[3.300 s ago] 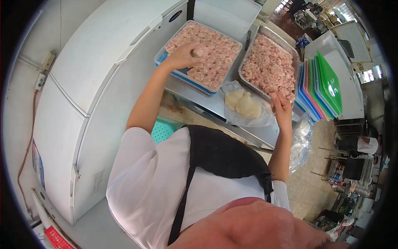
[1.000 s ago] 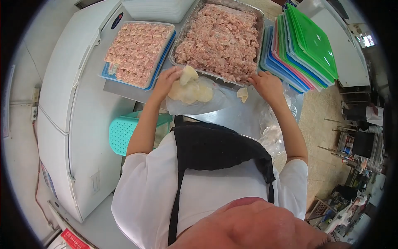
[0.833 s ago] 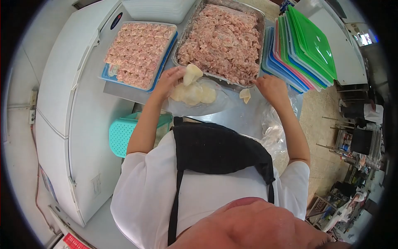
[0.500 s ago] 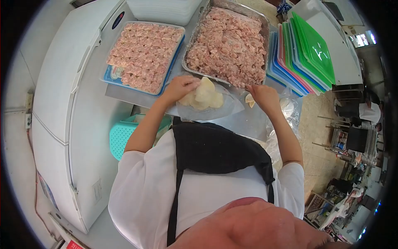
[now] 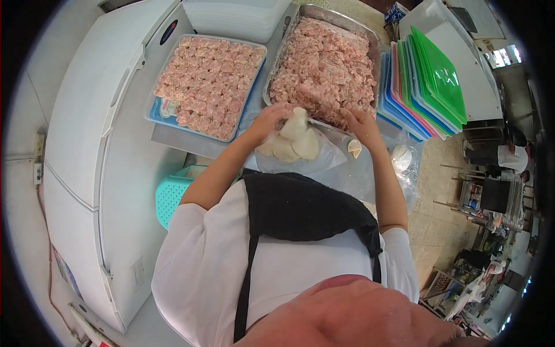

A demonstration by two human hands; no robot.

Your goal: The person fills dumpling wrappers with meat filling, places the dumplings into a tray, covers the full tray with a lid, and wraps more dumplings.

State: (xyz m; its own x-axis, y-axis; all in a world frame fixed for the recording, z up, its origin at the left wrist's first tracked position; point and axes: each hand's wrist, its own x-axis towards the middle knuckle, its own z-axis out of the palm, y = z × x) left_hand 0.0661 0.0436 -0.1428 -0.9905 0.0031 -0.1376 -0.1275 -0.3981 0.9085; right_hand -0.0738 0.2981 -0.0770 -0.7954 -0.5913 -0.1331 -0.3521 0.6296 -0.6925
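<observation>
My left hand [image 5: 272, 122] pinches a pale round dumpling wrapper [image 5: 298, 125], lifted and folded at the edge of the pile. Below it, several more wrappers [image 5: 289, 149] lie on a clear plastic bag [image 5: 328, 156]. My right hand [image 5: 359, 124] is closed at the near right edge of a metal tray [image 5: 270, 78] heaped with minced meat [image 5: 326, 63]. Whatever its fingers grip is hidden. Some meat left of that hand is blurred by motion. A small folded piece of wrapper [image 5: 354, 148] lies on the table just below my right hand.
Left of the metal tray, a plastic container [image 5: 155, 111] on a blue lid holds rows of filled dumplings [image 5: 208, 78]. Coloured lids [image 5: 430, 81] stand stacked on the right. White containers [image 5: 231, 20] sit behind, a teal basket [image 5: 169, 199] below, a white freezer [image 5: 87, 115] at left.
My left hand has moved slightly right and raised a wrapper from the pile. My right hand has shifted slightly left, against the meat. The whole view has shifted slightly.
</observation>
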